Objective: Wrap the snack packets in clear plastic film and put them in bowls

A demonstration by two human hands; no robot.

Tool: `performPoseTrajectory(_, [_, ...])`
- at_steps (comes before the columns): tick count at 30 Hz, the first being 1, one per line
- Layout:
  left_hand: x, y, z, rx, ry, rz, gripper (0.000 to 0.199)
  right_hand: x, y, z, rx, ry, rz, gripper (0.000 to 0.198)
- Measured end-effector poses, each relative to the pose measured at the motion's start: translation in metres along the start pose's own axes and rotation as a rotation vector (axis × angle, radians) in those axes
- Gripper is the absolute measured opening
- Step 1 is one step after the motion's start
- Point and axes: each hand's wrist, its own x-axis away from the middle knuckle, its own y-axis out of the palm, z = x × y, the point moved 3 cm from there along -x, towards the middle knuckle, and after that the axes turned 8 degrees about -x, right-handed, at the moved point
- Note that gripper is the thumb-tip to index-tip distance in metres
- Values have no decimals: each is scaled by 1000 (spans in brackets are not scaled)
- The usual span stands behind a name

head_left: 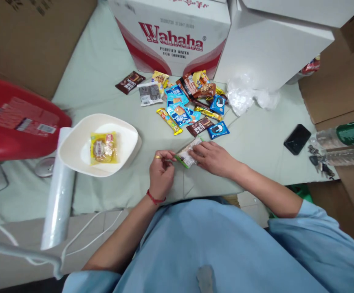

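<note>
A small green-and-white snack packet point(186, 158) is between my two hands near the table's front edge. My left hand point(162, 173), with a ring and a red cord bracelet, is closed, its fingertips pinching the packet's left corner. My right hand point(215, 158) is curled over the packet's right side, gripping it; the thumb is hidden. Just beyond lies a loose pile of wrapped snacks, including blue packets point(179, 113), a brown cocoa packet point(200, 126) and a yellow bar point(169, 121). To the left, a white bowl point(128, 148) holds a yellow-wrapped snack point(103, 148).
A Wahaha carton point(177, 36) and white boxes point(274, 44) stand behind the pile. Crumpled clear plastic point(240, 95) lies beside it. A red container point(20, 118) and a plastic film roll point(59, 195) are left; a black phone-like object point(297, 139), keys point(320, 162) and bottles point(348, 136) are right.
</note>
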Motion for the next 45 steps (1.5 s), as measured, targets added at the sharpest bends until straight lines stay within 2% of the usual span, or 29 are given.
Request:
performPoseTrajectory(2, [0, 1, -1, -93, -8, -62, 27, -7, -3, 1, 30, -42, -10, 36])
performPoseTrajectory(5, [2, 3, 2, -28, -61, -176, 26, -15, -5, 1, 59, -100, -26, 34])
performPoseTrajectory(7, [2, -1, 5, 72, -108, -159, 25, -18, -8, 1, 23, -95, -12, 36])
performPoseTrajectory(9, [2, -11, 7, 148, -142, -77, 29, -19, -14, 2, -61, -46, 47, 36])
performPoseTrajectory(11, [3, -23, 9, 194, -149, 33, 35, -18, -21, 3, -218, 6, 140, 36])
performPoseTrajectory(13, [4, -31, 10, 218, -133, 76, 41, -18, -26, 1, -449, 39, 224, 36])
performPoseTrajectory(15, [6, -30, 11, 257, -121, 3, 50, -20, -24, -5, -701, 61, 233, 37])
performPoseTrajectory(18, [10, -21, 14, 299, -132, -130, 56, -26, -7, -20, -1035, 154, 202, 46])
performPoseTrajectory(20, [11, -18, 17, 296, -137, -96, 56, -30, 7, -31, -1194, 223, 243, 56])
performPoseTrajectory(22, [12, -20, 21, 261, -136, -55, 54, -34, 18, -41, -1259, 268, 316, 68])
performPoseTrajectory(24, [12, -29, 29, 142, -109, -71, 49, -36, 25, -47, -1271, 305, 364, 72])
performPoseTrajectory(26, [9, -51, 40, -85, -33, -48, 42, -37, 26, -47, -1285, 357, 380, 69])
performPoseTrajectory(27, [6, -67, 46, -227, 21, 8, 39, -38, 24, -44, -1297, 375, 380, 68])
performPoseTrajectory(30, [-11, -124, 61, -661, 149, 302, 35, -45, 11, -27, -1301, 385, 400, 64])
performPoseTrajectory(32, [-30, -153, 57, -898, 105, 341, 38, -59, -4, -13, -1251, 372, 423, 64])
performPoseTrajectory(34, [-50, -166, 44, -1053, 79, 230, 37, -84, -21, -4, -1143, 330, 449, 68])
performPoseTrajectory(36, [-66, -165, 30, -1153, 106, 87, 42, -119, -35, -6, -993, 240, 446, 67])
performPoseTrajectory(39, [-76, -158, 15, -1301, 118, -100, 33, -177, -44, -28, -759, 128, 290, 58])
performPoseTrajectory(42, [-75, -166, 11, -1411, 64, -205, 29, -218, -38, -57, -587, 176, 87, 53])
performPoseTrajectory(45, [-74, -185, 12, -1363, 49, -185, 34, -234, -28, -77, -463, 306, -13, 44])
